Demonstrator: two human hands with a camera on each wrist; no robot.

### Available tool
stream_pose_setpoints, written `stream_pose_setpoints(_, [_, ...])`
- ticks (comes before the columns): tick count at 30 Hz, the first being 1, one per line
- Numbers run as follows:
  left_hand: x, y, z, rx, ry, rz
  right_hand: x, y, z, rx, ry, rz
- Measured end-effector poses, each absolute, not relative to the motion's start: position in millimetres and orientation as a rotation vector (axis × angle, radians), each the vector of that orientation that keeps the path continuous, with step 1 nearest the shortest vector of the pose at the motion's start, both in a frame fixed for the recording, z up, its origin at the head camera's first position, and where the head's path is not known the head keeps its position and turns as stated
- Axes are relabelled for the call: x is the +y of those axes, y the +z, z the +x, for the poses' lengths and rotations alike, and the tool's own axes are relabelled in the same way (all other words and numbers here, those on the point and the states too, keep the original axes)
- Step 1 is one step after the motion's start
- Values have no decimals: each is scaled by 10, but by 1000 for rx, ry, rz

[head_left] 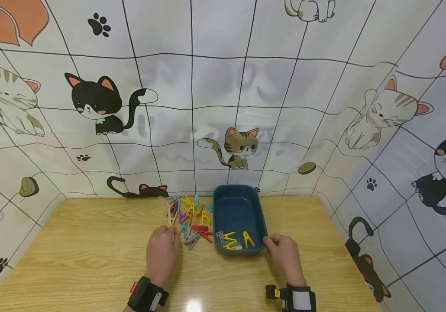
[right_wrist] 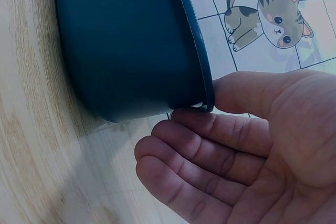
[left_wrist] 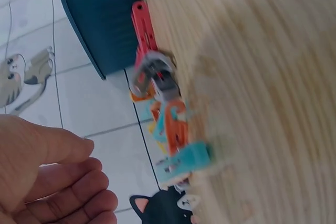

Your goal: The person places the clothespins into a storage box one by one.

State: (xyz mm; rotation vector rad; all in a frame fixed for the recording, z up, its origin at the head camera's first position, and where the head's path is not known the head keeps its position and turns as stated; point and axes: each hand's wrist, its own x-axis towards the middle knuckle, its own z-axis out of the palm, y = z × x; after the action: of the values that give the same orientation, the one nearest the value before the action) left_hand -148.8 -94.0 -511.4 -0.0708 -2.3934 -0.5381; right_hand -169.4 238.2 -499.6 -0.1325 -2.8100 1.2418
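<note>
A loose pile of coloured clothespins (head_left: 192, 219) lies on the table, left of a dark blue plastic bin (head_left: 240, 208). My left hand (head_left: 163, 250) is over the near left edge of the pile. In the left wrist view its fingers (left_wrist: 86, 184) are loosely bent, the thumb close to the index finger, and nothing shows between them. My right hand (head_left: 285, 255) pinches the bin's near right rim, thumb on top and index finger beneath, as the right wrist view shows. Inside the bin, at its near end, lie several clothespins (head_left: 248, 239), yellow, grey and others.
The wooden table (head_left: 102, 251) reaches out on both sides of the pile and bin. Behind it and at the sides hangs a white sheet (head_left: 215, 86) with cat pictures and grid lines. Each wrist wears a black strap (head_left: 147, 295).
</note>
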Motion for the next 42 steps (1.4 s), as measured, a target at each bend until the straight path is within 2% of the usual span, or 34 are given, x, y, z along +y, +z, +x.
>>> stream_pose_setpoints(11, [-1119,-5191,-1557,-2484,-477,-53,2393,-5015,-1705,-2807,1241,-133])
stream_pose_setpoints(42, [-1207,-5261,-1651,-2657,-572,5,2395,-5030,-1709,-2818,1232,-117])
